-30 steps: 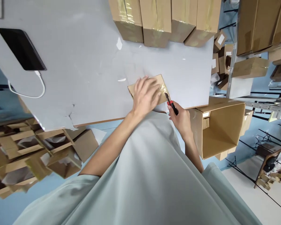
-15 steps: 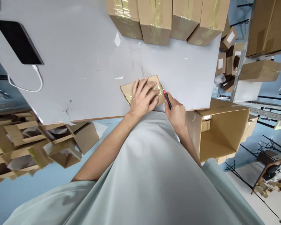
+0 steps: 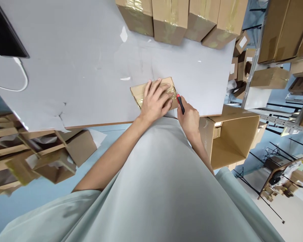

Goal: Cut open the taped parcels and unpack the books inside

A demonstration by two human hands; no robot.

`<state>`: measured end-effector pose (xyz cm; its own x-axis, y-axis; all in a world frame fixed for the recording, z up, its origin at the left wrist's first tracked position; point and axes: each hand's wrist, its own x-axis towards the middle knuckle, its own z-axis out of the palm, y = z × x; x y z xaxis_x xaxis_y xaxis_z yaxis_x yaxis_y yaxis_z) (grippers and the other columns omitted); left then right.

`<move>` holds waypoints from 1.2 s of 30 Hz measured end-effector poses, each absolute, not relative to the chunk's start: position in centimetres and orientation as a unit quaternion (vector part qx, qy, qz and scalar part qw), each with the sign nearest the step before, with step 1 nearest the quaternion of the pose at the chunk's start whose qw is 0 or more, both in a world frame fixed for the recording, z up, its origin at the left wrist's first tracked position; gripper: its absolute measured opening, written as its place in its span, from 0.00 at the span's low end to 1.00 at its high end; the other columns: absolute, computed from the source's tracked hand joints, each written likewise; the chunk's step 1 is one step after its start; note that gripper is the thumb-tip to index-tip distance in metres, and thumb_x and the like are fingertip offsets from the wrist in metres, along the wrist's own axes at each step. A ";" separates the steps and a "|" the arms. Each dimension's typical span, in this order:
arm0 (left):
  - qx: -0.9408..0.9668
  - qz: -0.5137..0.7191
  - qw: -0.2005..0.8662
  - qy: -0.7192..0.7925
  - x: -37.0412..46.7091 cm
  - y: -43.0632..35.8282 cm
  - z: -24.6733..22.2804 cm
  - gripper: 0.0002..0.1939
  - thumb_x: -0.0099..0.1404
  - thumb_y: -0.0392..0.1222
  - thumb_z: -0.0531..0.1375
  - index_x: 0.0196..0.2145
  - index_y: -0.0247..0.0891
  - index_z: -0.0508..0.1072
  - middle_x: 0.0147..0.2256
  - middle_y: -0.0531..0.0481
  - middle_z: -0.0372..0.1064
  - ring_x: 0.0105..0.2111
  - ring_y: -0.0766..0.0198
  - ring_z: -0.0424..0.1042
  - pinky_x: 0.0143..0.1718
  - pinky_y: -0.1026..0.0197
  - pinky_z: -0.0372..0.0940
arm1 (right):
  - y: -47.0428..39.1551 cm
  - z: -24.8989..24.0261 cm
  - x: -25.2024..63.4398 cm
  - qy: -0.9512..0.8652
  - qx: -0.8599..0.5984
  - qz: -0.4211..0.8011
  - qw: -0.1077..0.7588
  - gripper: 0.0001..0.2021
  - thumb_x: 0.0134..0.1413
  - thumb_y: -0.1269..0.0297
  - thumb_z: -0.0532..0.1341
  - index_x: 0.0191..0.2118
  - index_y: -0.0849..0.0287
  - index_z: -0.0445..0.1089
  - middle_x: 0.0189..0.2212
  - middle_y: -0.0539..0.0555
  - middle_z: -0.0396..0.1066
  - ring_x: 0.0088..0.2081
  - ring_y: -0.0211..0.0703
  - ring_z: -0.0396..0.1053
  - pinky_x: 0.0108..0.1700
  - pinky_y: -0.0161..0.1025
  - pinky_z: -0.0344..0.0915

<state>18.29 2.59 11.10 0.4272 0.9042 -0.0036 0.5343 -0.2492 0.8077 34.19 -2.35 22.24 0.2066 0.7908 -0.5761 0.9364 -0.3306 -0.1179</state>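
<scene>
A small flat cardboard box (image 3: 138,90) with shiny clear tape lies near the front edge of the table. Spread over its top, my left hand (image 3: 155,101) presses down with the fingers apart. My right hand (image 3: 189,116) is closed around a slim tool with a red and black handle (image 3: 180,104). The tool's thin metal tip meets the box's right edge, partly hidden there; its exact kind is not clear.
Several taped cardboard boxes (image 3: 170,23) stand along the back of the white table (image 3: 86,67). A phone (image 3: 6,33) with a white cable lies at left. Below the right edge is an open carton (image 3: 232,144); opened boxes (image 3: 55,164) sit lower left.
The view has shifted slightly, so the phone and lower-left boxes appear further left. Both hands, the small box and the tool keep nearly the same arrangement.
</scene>
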 end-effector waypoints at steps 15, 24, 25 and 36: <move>0.729 0.281 0.430 0.453 18.3 2.8 11.0 0.17 0.79 0.61 0.62 0.57 0.54 0.80 0.69 0.45 0.77 0.81 0.37 0.59 0.84 0.23 0.41 | -2.4 23.2 30.3 0.522 0.805 -0.216 0.180 0.29 0.87 0.63 0.46 0.84 0.56 0.59 0.53 0.63 0.83 0.49 0.52 0.84 0.53 0.43 0.74; 0.717 0.298 0.446 0.445 18.4 2.7 10.9 0.17 0.78 0.60 0.65 0.59 0.56 0.81 0.69 0.46 0.76 0.81 0.37 0.58 0.85 0.23 0.41 | -2.8 23.1 29.8 0.513 0.810 -0.212 0.190 0.31 0.86 0.61 0.47 0.85 0.58 0.55 0.54 0.65 0.82 0.50 0.54 0.82 0.56 0.44 0.73; 0.718 0.298 0.447 0.443 18.4 2.7 11.0 0.17 0.78 0.60 0.64 0.59 0.55 0.81 0.69 0.45 0.76 0.81 0.37 0.58 0.85 0.22 0.41 | -2.8 23.1 29.8 0.511 0.811 -0.212 0.192 0.31 0.85 0.61 0.47 0.85 0.58 0.54 0.54 0.65 0.82 0.51 0.55 0.82 0.55 0.44 0.73; 0.708 0.302 0.460 0.443 18.4 2.7 11.3 0.18 0.78 0.63 0.64 0.57 0.55 0.81 0.68 0.46 0.76 0.82 0.37 0.58 0.85 0.23 0.40 | -2.4 23.6 29.7 0.504 0.811 -0.216 0.206 0.31 0.85 0.63 0.45 0.85 0.56 0.54 0.55 0.66 0.82 0.52 0.57 0.82 0.55 0.45 0.74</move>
<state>18.41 2.71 11.25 0.4250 0.9049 0.0209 0.3484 -0.1849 0.9189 29.70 -2.44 23.60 0.3986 0.7284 -0.5572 0.9060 -0.4069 0.1162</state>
